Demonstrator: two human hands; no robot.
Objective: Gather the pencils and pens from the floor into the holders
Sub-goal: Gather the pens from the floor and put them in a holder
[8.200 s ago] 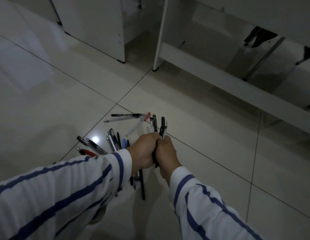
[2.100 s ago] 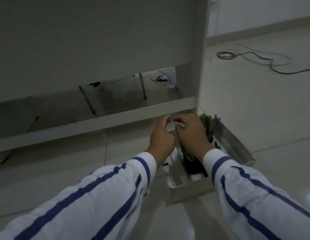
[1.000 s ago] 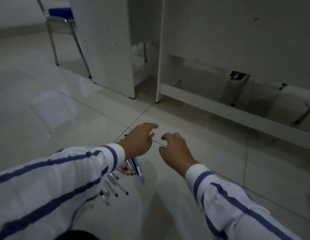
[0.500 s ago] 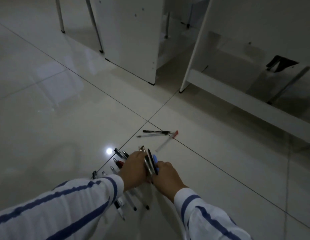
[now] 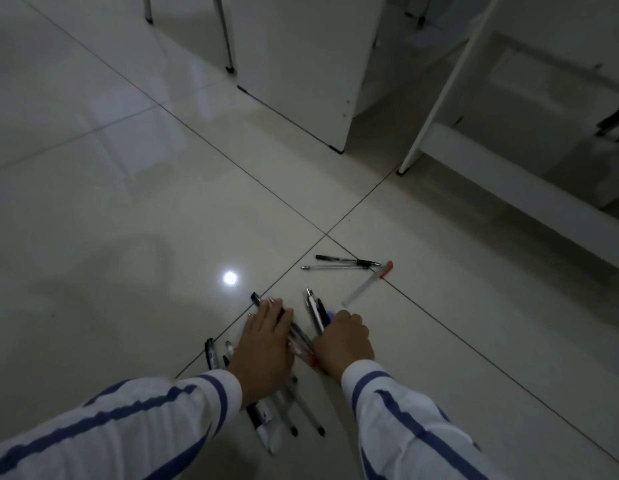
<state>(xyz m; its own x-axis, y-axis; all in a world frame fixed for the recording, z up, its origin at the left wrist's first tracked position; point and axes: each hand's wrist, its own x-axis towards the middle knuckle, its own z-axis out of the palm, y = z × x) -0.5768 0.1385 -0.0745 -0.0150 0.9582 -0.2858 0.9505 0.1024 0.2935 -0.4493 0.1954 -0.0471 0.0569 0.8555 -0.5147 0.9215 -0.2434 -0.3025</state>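
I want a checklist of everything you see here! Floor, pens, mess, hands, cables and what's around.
Surface: glossy pale tiled floor, dim light, one bright light reflection.
Job's things: pile of pens under and between the hands; more stick out below the left wrist. Three stray pens lie apart: a black pen, a clear pen and a red-capped pen. No holders in view.
Clutter: nothing seen.
Hands: left hand flat on the pile, fingers spread; right hand closed around several pens.
Cables: nothing seen.
Surroundings: white desk panels, a low white rail, metal chair legs.
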